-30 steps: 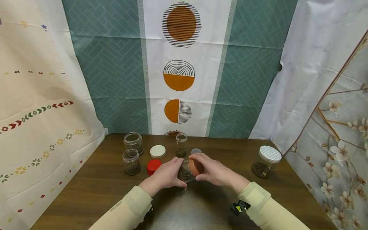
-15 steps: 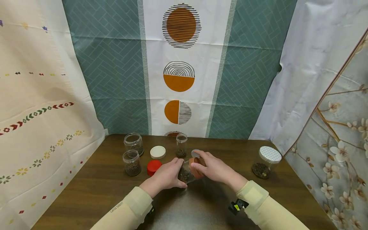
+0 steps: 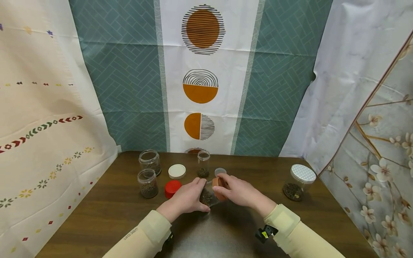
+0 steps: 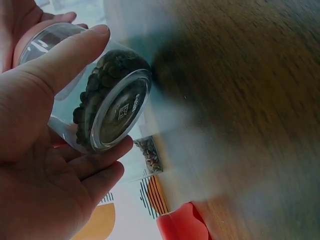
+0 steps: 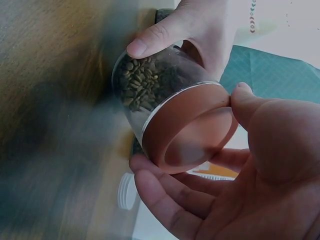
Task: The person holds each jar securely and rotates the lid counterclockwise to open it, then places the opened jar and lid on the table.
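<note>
My left hand [image 3: 185, 199] grips a clear jar [image 3: 206, 197] that leans over to the right, thumb on one side and fingers round the other. In the left wrist view its round base [image 4: 122, 112] shows, with small dark bean-like pieces heaped inside. The right wrist view shows these pieces [image 5: 140, 85] as brownish beans. An orange-brown lid [image 5: 180, 125] sits on the jar's mouth. My right hand [image 3: 238, 190] holds that lid by its rim between thumb and fingers. Whether the lid is tight or loose I cannot tell.
Left stand two lidless jars [image 3: 147, 186] with dark contents, beside a white lid [image 3: 177, 171] and a red lid [image 3: 172, 189]. Behind my hands are a narrow lidless jar [image 3: 203, 168] and a small translucent lid [image 3: 220, 171]. Far right stands a jar with a patterned lid [image 3: 298, 182].
My right fingers loosened and reached out half a second ago, then closed round the lid again, the hand turning at the wrist. My left hand and the jar have stayed nearly still.
</note>
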